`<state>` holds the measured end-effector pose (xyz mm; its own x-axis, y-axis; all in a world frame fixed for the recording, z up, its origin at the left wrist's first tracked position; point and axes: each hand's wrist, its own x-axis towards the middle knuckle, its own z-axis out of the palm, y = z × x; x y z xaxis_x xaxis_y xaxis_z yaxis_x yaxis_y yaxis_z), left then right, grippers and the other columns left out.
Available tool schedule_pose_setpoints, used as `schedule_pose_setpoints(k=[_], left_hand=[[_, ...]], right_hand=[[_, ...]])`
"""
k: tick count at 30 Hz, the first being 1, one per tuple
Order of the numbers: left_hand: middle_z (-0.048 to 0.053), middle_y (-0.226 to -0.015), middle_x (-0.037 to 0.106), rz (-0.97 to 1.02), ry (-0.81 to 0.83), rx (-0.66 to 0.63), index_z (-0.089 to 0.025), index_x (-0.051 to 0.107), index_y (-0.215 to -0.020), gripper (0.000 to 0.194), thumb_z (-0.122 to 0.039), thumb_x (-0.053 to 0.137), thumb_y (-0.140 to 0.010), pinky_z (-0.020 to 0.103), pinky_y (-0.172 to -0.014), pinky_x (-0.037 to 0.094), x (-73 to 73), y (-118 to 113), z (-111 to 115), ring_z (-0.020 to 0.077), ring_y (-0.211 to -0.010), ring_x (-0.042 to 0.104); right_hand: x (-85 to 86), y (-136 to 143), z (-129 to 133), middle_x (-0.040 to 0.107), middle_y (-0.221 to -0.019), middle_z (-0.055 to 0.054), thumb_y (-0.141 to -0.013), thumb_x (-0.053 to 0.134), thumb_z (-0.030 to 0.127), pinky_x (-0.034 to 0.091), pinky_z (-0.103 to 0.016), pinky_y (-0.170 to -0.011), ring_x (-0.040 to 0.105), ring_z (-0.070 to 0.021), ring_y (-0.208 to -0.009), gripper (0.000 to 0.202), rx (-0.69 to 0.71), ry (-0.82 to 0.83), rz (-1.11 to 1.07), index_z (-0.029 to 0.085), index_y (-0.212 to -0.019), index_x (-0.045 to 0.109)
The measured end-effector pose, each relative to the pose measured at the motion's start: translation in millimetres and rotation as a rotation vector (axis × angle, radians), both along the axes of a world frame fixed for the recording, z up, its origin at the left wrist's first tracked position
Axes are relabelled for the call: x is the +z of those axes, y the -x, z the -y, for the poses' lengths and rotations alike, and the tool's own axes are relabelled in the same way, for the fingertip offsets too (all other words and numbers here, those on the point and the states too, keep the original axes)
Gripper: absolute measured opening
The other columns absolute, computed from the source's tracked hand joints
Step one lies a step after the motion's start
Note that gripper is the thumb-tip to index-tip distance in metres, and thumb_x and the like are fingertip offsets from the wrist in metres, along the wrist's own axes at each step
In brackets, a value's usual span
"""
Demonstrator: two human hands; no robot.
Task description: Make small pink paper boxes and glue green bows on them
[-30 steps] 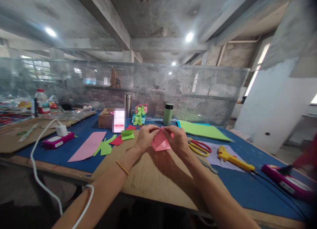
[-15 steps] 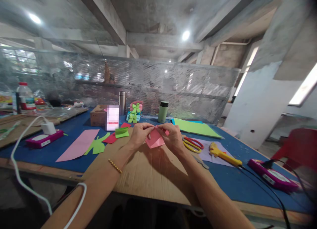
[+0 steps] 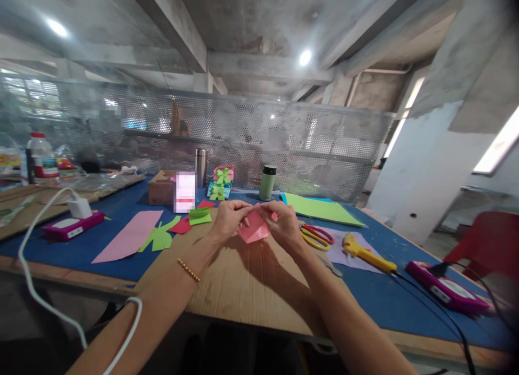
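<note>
With our left hand [image 3: 229, 219] and right hand [image 3: 284, 226] both pinching the folded pink paper [image 3: 253, 228] (held above the cardboard sheet [image 3: 251, 288]), we should press each crease evenly, edges aligned.

From my feed I see a bare concrete ceiling [image 3: 259, 18] with heavy beams and two round lamps [image 3: 305, 57] lit. A perforated metal screen [image 3: 251, 142] runs behind the blue surface [image 3: 389, 299]. A white pillar [image 3: 421, 175] stands to the right, with a red chair [image 3: 490, 239] beside it.
</note>
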<state>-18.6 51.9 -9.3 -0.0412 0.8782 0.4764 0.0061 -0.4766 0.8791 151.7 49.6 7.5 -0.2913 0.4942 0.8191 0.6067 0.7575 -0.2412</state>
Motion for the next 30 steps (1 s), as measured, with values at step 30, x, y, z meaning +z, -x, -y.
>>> schedule_pose_setpoints(k=[30], left_hand=[[-0.001,-0.052,0.063,-0.033,-0.073,0.013,-0.013,0.075,-0.08,0.018,-0.03,0.07,-0.076,0.02,-0.044,0.036,-1.5,0.5,-2.3,0.0094,-0.043,0.053]], right_hand=[[0.1,-1.8,-1.4,0.076,-0.092,-0.003,-0.09,0.064,0.018,0.044,-0.038,-0.084,0.07,-0.0189,-0.083,0.012,0.153,-0.002,-0.019,0.022,-0.1,0.068]])
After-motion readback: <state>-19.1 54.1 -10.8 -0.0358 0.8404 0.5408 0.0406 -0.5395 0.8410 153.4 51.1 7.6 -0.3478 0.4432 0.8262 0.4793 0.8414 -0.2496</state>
